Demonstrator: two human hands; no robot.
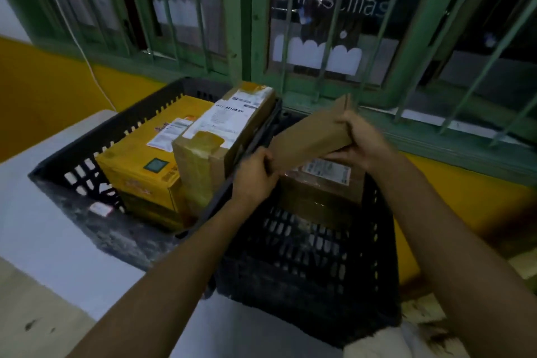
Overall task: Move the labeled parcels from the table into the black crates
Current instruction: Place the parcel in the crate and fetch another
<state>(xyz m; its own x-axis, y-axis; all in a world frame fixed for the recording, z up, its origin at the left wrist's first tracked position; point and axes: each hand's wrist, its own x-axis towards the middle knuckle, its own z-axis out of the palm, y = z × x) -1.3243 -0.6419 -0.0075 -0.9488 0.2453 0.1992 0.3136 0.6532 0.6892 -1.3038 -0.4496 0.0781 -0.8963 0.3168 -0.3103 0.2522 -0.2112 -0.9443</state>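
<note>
A plain brown cardboard parcel (311, 134) is held tilted above a black crate (305, 285), gripped at its lower end by the curled fingers of the left hand (255, 174) and at its upper end by the right hand (360, 139). Directly beneath both hands, a labelled parcel (325, 180) is seen lying in that crate against its far wall. To the left of the left hand, a yellow box (139, 160) and a taped brown parcel (229, 125) bearing a white label are packed side by side in a second black crate (116, 227) on the white table (43, 212).
</note>
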